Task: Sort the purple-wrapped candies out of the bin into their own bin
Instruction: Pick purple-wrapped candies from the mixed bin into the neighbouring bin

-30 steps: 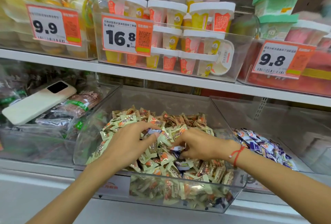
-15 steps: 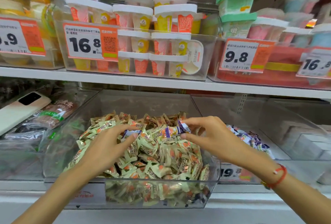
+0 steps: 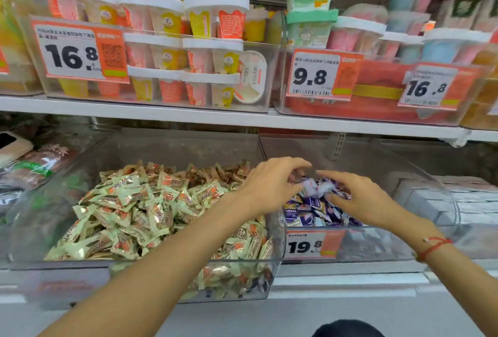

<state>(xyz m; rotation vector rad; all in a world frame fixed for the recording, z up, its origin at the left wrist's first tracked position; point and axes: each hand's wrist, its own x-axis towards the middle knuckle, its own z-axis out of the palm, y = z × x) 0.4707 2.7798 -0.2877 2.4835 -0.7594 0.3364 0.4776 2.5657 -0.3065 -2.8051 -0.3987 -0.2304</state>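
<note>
Head view: right of centre, purple candies [image 3: 316, 188] are released over the purple bin [image 3: 420, 183] by left hand [image 3: 272, 183] and right hand [image 3: 361, 201], fingers spread and nothing gripped

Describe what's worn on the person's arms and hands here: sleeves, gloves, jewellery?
Both forearms are bare, with no sleeve in view and no gloves. The left hand and its wrist carry nothing visible. The right hand has a thin red string bracelet on the wrist, with what looks like a small pale bead or knot on it. No rings or watch show.
</note>
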